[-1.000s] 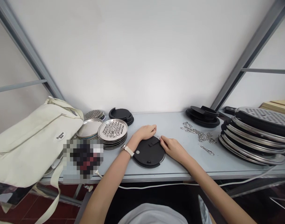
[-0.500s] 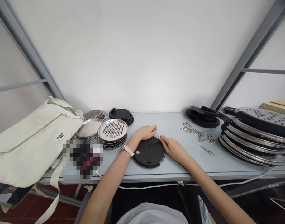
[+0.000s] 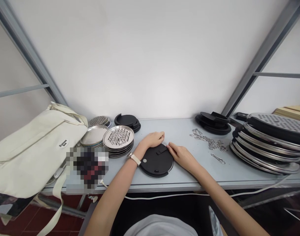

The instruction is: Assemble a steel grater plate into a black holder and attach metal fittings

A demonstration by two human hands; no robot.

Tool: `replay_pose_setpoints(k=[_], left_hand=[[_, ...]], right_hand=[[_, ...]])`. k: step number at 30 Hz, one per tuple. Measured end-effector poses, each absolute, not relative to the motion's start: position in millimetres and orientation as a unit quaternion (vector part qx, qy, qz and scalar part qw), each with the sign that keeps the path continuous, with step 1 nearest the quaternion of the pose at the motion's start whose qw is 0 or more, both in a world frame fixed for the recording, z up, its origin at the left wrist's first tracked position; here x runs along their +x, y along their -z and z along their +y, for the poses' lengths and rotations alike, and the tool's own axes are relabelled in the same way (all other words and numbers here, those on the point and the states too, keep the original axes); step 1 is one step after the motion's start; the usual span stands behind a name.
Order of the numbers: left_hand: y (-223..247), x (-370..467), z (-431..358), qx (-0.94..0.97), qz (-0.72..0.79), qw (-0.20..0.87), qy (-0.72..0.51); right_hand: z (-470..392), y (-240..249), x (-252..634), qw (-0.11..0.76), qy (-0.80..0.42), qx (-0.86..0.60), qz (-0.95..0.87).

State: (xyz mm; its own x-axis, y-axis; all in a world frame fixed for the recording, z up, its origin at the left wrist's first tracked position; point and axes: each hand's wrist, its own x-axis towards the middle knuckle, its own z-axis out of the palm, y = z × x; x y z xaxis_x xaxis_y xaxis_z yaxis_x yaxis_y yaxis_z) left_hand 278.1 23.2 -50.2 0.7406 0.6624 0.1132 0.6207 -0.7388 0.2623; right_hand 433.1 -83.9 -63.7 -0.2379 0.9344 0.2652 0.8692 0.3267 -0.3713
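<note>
A round black plastic disc (image 3: 154, 165) lies on the table in front of me, with a raised rectangular tab near its far edge and a pale round dot at left. My left hand (image 3: 154, 139), a watch on its wrist, is closed over the disc's far edge; its fingertips are partly hidden. At the far right edge my right hand (image 3: 180, 153) is closed in a pinch, thumb and fingers on a small metal wire clip (image 3: 165, 144) that shows only as a thin glint between the hands. More wire clips (image 3: 211, 142) lie loose to the right.
Left stand stacked metal grater discs (image 3: 119, 137), plain metal discs (image 3: 94, 135), black discs (image 3: 127, 122) and a cream bag (image 3: 36, 147). Right are black parts (image 3: 212, 124) and a tall stack of large metal and black discs (image 3: 268, 144). A white cable (image 3: 164, 196) runs along the front edge.
Almost nothing differs. Both hands stay at the far edge of the black disc, with only a very slight shift of the view.
</note>
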Motion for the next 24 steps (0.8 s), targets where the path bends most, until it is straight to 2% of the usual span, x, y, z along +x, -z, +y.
replay_pose_setpoints(k=[11, 24], left_hand=[[46.7, 276.9, 20.7, 0.926, 0.348, 0.106, -0.097], [47.7, 277.0, 21.3, 0.928, 0.344, 0.102, -0.104]], right_hand=[[-85.9, 61.8, 431.6, 0.274, -0.122, -0.558, -0.774], [-82.9, 66.4, 433.3, 0.246, -0.101, -0.562, -0.783]])
